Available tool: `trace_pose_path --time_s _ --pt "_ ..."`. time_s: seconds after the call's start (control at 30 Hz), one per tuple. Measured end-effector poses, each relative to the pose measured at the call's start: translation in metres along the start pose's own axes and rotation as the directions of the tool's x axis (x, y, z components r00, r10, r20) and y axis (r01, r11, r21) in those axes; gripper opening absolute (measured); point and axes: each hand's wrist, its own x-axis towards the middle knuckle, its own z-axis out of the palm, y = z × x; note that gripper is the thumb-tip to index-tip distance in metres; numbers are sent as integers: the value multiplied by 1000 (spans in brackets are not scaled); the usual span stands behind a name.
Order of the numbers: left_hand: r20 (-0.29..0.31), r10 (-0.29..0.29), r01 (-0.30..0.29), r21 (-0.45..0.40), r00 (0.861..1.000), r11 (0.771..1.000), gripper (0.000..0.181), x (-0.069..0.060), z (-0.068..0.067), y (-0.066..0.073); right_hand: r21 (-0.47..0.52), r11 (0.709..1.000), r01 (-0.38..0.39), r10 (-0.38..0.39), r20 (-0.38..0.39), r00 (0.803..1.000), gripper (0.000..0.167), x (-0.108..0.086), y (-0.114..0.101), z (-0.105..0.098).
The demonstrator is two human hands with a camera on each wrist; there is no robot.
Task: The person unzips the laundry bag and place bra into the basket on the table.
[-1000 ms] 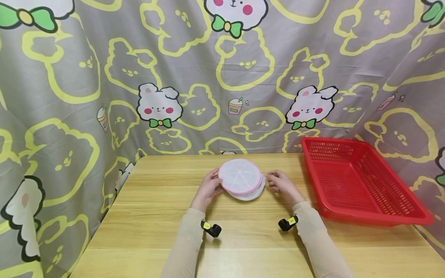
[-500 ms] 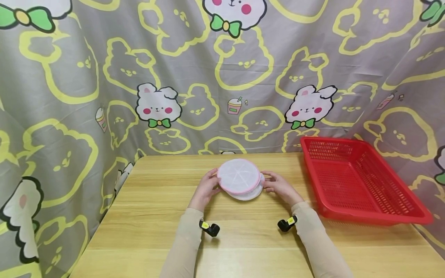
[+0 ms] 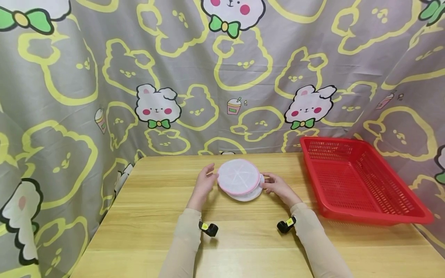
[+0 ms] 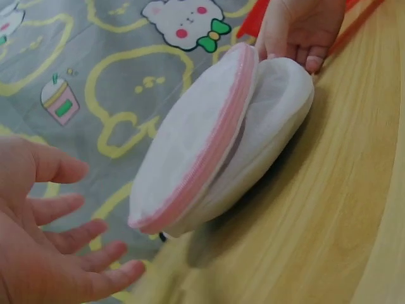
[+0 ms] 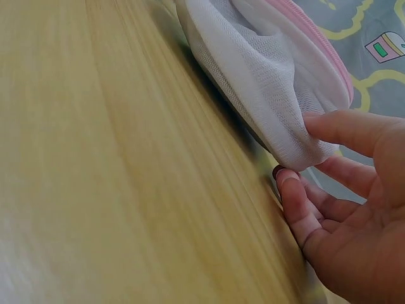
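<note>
A round white mesh laundry bag [image 3: 238,176] with a pink zipper band sits at the far middle of the table, its top disc slanting over a lower soft part. My right hand [image 3: 279,187] pinches the bag's right edge; in the right wrist view, fingers [image 5: 342,130] lie on the mesh and fingertips curl beneath the rim. To the left of the bag is my left hand [image 3: 204,184], fingers spread and relaxed. The left wrist view shows a gap between this left hand [image 4: 57,234] and the bag [image 4: 190,139]. Whether the bag's underside touches the table is unclear.
A red plastic basket [image 3: 316,185] with slotted walls stands on the right of the wooden table [image 3: 240,247]. Grey patterned curtains [image 3: 257,139] hang behind the table and along its sides. Each wrist carries a small black camera [image 3: 210,229].
My right hand has come left to the bag and taken its edge between the fingers. My left hand has let go of the left rim and moved slightly away. The bag has barely shifted.
</note>
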Motion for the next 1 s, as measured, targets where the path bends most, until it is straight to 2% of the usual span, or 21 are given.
trace_pose_path --time_s 0.1,0.2,0.27,0.33,0.37,0.43,0.47,0.53,0.63,0.83,1.0 --pt "-5 132 -131 73 991 989 49 -2 1 6 0 1000 1 -1 1 1000 58 0 0 0" --pt "28 266 -267 160 964 950 46 -5 4 12 -2 1000 -4 4 2 1000 58 1 2 0" --pt "78 355 -363 244 932 899 43 -8 6 16 -5 1000 -6 6 2 1000 57 2 3 0" --pt "140 428 -450 310 893 837 40 -12 9 20 -2 1000 -14 14 -3 1000 57 2 4 -1" --pt "172 461 -492 334 870 804 39 -14 11 21 0 1000 -19 19 -6 1000 57 2 4 0" --pt "231 500 -550 374 835 747 38 -17 14 24 0 1000 -23 23 -7 1000 57 2 4 0" --pt "256 510 -570 386 821 725 37 -19 16 24 -3 1000 -22 22 -5 1000 57 2 4 0" --pt "296 515 -594 406 805 694 37 -21 21 25 -4 1000 -26 26 -6 1000 57 2 4 -1" --pt "350 500 -610 445 792 655 37 -24 28 25 -10 1000 -23 23 -3 1000 58 3 5 -1" --pt "437 418 -603 521 796 604 33 -30 42 22 -13 1000 -18 18 -1 1000 58 5 6 -1" --pt "492 370 -613 571 788 546 27 -32 50 19 -11 1000 -17 17 -3 1000 58 4 5 -1"
